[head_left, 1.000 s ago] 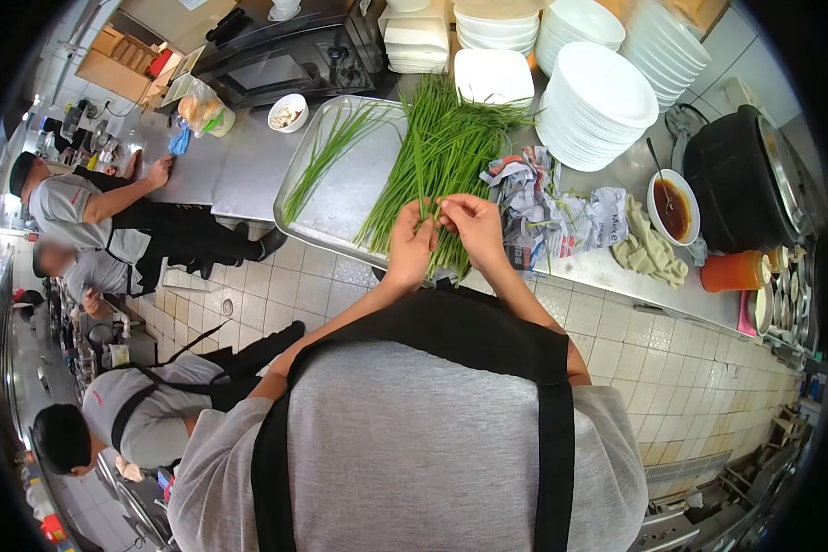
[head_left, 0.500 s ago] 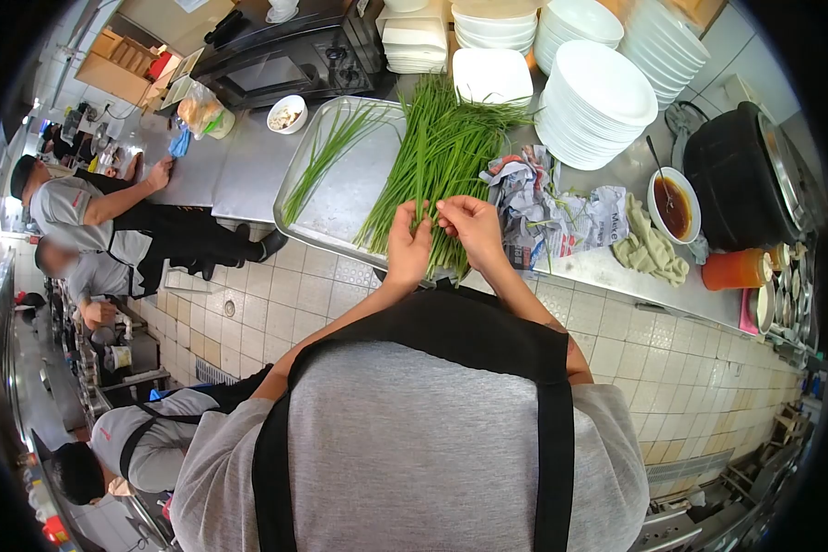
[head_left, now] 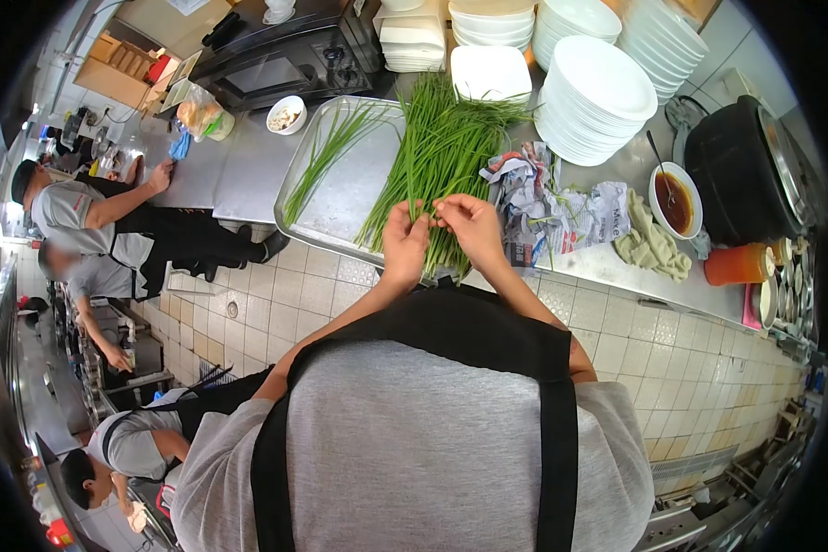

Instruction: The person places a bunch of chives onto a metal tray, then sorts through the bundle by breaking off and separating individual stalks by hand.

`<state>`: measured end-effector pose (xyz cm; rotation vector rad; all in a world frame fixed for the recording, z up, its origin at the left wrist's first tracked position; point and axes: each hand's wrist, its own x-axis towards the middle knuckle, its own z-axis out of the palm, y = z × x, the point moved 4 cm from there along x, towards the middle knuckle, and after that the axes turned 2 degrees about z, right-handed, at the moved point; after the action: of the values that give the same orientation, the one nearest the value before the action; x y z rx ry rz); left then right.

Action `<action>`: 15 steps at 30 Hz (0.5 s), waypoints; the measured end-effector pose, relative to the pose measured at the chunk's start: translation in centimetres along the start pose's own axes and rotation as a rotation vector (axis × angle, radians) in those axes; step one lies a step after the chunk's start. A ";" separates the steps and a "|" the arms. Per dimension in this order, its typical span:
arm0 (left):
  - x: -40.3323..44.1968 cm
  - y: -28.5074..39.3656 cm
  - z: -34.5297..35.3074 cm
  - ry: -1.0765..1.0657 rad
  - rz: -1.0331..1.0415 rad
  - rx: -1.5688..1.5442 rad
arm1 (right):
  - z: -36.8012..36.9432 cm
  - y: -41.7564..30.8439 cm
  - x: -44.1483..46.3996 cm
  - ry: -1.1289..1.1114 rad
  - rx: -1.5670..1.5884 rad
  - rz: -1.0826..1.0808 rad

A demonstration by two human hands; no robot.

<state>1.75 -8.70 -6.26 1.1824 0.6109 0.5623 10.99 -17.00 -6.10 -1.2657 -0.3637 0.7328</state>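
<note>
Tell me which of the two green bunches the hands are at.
The thick bunch, on the right: the left hand and the right hand are both at its near end. The thin bunch, left on the tray, is untouched.

"What's green near the centre of the frame?"
"The stalks point(head_left: 455, 138): deep green above, paler at the lower ends. The tray point(head_left: 361, 175) under them is silver-grey."
"Right of centre?"
"Newspaper point(head_left: 587, 219), off-white and grey with dark print and touches of red and blue. Then a pale green cloth point(head_left: 651, 244) and a white bowl point(head_left: 697, 207) of red-brown sauce point(head_left: 677, 219)."
"Far right?"
"A black pot point(head_left: 731, 175), an orange container point(head_left: 739, 266)."
"Bottom centre?"
"A heathered grey shirt point(head_left: 414, 442) with black straps point(head_left: 558, 460)."
"And the floor point(head_left: 616, 363)?"
"Cream tiles, gridded in squares."
</note>
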 end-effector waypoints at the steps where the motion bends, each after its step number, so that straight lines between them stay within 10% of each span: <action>1: 0.0 0.1 0.0 0.009 0.010 0.014 | 0.2 -0.1 -0.1 -0.015 0.015 -0.013; 10: -0.2 0.7 0.4 -0.054 0.060 -0.011 | 0.5 -3.4 -1.5 -0.011 -0.756 -0.545; 15: -0.2 1.6 0.4 -0.087 0.044 -0.141 | -5.0 -8.6 -1.1 0.379 -0.880 -0.620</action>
<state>1.71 -8.65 -4.56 1.0831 0.4647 0.5792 15.85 -22.41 0.79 -1.9302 -0.7616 -0.2559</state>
